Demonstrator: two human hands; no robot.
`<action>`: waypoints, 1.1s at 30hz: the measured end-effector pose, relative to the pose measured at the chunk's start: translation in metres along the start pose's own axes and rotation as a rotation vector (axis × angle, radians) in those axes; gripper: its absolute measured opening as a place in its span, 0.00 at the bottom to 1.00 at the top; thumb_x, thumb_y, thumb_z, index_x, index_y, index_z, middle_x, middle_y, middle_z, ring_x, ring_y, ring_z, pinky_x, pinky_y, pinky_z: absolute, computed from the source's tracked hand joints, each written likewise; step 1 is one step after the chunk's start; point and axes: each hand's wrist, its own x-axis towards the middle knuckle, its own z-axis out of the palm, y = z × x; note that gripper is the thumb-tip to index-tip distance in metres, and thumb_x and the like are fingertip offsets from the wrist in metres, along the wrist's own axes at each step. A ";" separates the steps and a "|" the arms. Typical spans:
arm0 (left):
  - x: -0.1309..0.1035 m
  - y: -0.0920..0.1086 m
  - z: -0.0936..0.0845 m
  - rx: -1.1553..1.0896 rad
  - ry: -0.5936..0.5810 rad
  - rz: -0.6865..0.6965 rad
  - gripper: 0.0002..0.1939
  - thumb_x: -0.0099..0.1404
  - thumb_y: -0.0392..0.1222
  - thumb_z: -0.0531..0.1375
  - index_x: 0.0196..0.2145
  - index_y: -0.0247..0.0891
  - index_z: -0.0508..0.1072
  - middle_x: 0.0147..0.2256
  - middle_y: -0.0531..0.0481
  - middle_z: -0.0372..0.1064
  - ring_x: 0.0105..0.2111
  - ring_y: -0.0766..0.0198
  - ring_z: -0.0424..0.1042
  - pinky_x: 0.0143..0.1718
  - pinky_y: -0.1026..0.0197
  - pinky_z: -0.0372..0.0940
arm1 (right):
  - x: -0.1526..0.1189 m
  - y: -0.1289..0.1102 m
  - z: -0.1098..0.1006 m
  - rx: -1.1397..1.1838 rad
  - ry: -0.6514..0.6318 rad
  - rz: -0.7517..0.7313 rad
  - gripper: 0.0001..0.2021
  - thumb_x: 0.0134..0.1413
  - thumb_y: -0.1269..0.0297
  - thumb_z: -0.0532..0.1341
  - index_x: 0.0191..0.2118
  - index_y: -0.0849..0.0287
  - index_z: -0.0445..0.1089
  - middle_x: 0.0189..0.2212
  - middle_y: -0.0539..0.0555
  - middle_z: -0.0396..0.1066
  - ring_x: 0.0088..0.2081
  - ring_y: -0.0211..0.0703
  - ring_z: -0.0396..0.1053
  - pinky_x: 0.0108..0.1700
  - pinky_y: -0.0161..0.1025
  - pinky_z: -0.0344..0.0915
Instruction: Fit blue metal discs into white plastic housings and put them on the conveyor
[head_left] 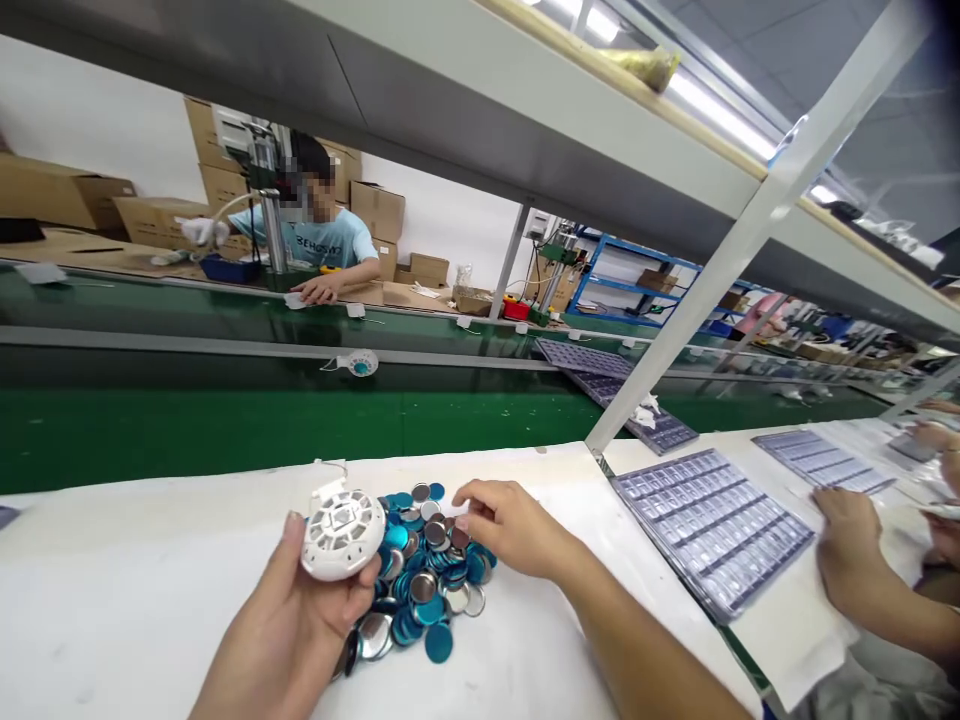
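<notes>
Near the bench's front edge, left hand (pixel 289 620) clasps white fan housing (pixel 343 533); right hand (pixel 504 525) pinches discs (pixel 424 590).

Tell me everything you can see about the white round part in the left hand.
The white round part looks like moulded plastic, disc-shaped, with a grille of radial slots around a square centre and a small tab on top. The left hand holds it from below, tilted toward the camera, above the pile of blue and silver discs.
</notes>
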 end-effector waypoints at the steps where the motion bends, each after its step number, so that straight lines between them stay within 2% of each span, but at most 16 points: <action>1: 0.000 0.000 -0.002 0.002 0.029 0.031 0.12 0.69 0.50 0.58 0.43 0.41 0.75 0.35 0.46 0.74 0.25 0.62 0.68 0.20 0.62 0.68 | 0.000 0.006 -0.001 -0.053 -0.017 0.022 0.07 0.61 0.64 0.61 0.43 0.56 0.72 0.33 0.51 0.75 0.35 0.45 0.71 0.34 0.37 0.60; 3: -0.001 -0.002 -0.004 0.016 0.050 0.027 0.13 0.67 0.51 0.59 0.44 0.41 0.75 0.31 0.47 0.72 0.22 0.63 0.66 0.19 0.61 0.67 | -0.001 0.013 0.002 -0.120 -0.043 0.051 0.05 0.55 0.64 0.65 0.38 0.57 0.72 0.33 0.53 0.74 0.35 0.47 0.69 0.33 0.37 0.56; 7: -0.005 -0.011 -0.003 0.044 -0.007 -0.057 0.18 0.64 0.54 0.63 0.46 0.40 0.74 0.28 0.48 0.71 0.21 0.63 0.64 0.19 0.62 0.66 | -0.002 0.009 0.012 -0.194 -0.068 0.110 0.03 0.56 0.66 0.62 0.37 0.58 0.69 0.34 0.56 0.74 0.34 0.47 0.69 0.30 0.36 0.52; 13: -0.002 -0.017 -0.002 0.130 -0.091 -0.058 0.17 0.64 0.56 0.62 0.36 0.39 0.74 0.23 0.50 0.69 0.22 0.63 0.64 0.23 0.62 0.65 | -0.002 0.007 0.013 -0.203 -0.066 0.145 0.05 0.50 0.69 0.62 0.35 0.58 0.67 0.30 0.53 0.73 0.30 0.44 0.66 0.28 0.34 0.49; 18: -0.009 -0.016 0.002 0.170 -0.099 -0.025 0.17 0.66 0.56 0.60 0.38 0.39 0.73 0.28 0.49 0.71 0.23 0.63 0.66 0.25 0.61 0.65 | 0.000 0.012 0.010 -0.145 -0.001 0.152 0.05 0.47 0.76 0.58 0.29 0.58 0.66 0.23 0.50 0.69 0.25 0.40 0.63 0.26 0.35 0.48; 21: -0.013 -0.016 0.004 0.207 -0.117 -0.016 0.15 0.67 0.55 0.59 0.40 0.41 0.72 0.29 0.50 0.72 0.26 0.62 0.67 0.28 0.61 0.66 | -0.003 0.012 0.000 -0.057 0.066 0.145 0.07 0.51 0.76 0.56 0.29 0.58 0.67 0.23 0.51 0.69 0.26 0.41 0.66 0.27 0.35 0.53; 23: -0.015 -0.016 0.006 0.227 -0.120 -0.003 0.15 0.67 0.55 0.60 0.43 0.41 0.72 0.30 0.50 0.72 0.28 0.62 0.67 0.31 0.61 0.67 | -0.011 0.006 -0.006 0.027 0.100 0.112 0.08 0.56 0.73 0.54 0.34 0.58 0.69 0.26 0.51 0.72 0.28 0.41 0.69 0.28 0.34 0.59; 26: -0.017 -0.019 0.008 0.244 -0.111 0.033 0.20 0.66 0.55 0.61 0.50 0.42 0.71 0.32 0.51 0.71 0.29 0.63 0.67 0.32 0.63 0.66 | -0.028 -0.010 -0.002 0.376 0.134 0.013 0.09 0.60 0.64 0.56 0.42 0.58 0.71 0.29 0.52 0.75 0.28 0.41 0.72 0.29 0.35 0.67; 29: -0.019 -0.023 0.010 0.238 -0.087 0.022 0.27 0.64 0.54 0.64 0.57 0.45 0.66 0.32 0.53 0.72 0.30 0.62 0.68 0.32 0.64 0.66 | -0.043 -0.026 0.013 0.677 0.174 -0.089 0.07 0.58 0.63 0.61 0.41 0.57 0.71 0.28 0.52 0.75 0.25 0.40 0.71 0.28 0.36 0.68; 33: -0.017 -0.026 0.005 0.283 -0.114 0.019 0.31 0.63 0.56 0.65 0.60 0.48 0.65 0.40 0.50 0.74 0.35 0.60 0.71 0.34 0.63 0.67 | -0.048 -0.037 0.030 0.557 0.239 -0.185 0.05 0.57 0.68 0.62 0.39 0.56 0.74 0.28 0.51 0.77 0.27 0.40 0.72 0.31 0.36 0.68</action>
